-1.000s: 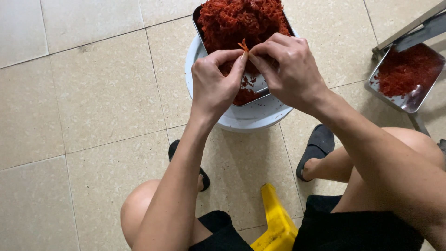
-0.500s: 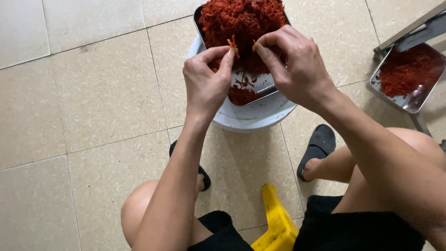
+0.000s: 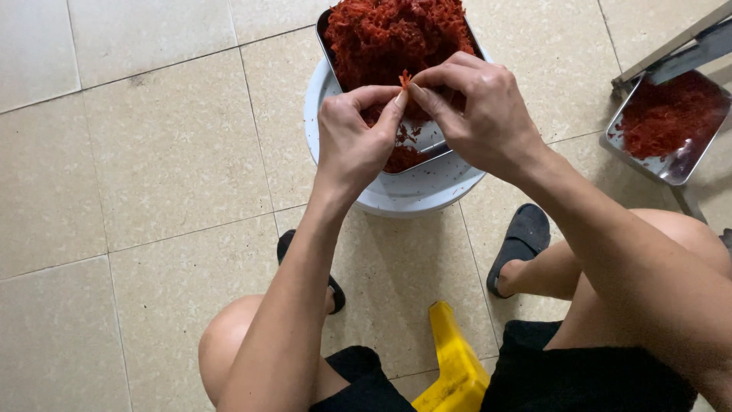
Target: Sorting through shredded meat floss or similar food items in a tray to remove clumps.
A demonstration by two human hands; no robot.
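Stool: a yellow plastic stool shows between the knees, nearest the camera, well below the white round plastic basin.
Sandals: dark slip-on sandals rest on the beige floor tiles, just short of the basin.
Left hand: left hand over the basin, thumb and forefinger pinched on a small orange-red shred.
Right hand: right hand meets it, fingertips closed on the same shred.
Shred: thin, frayed, orange-red; likely light, soft and easily torn, best taken at its ends.
Tray: a rectangular metal tray heaped with red shredded material sits on the basin.
Second tray: a smaller metal tray of red shreds lies right of the basin.
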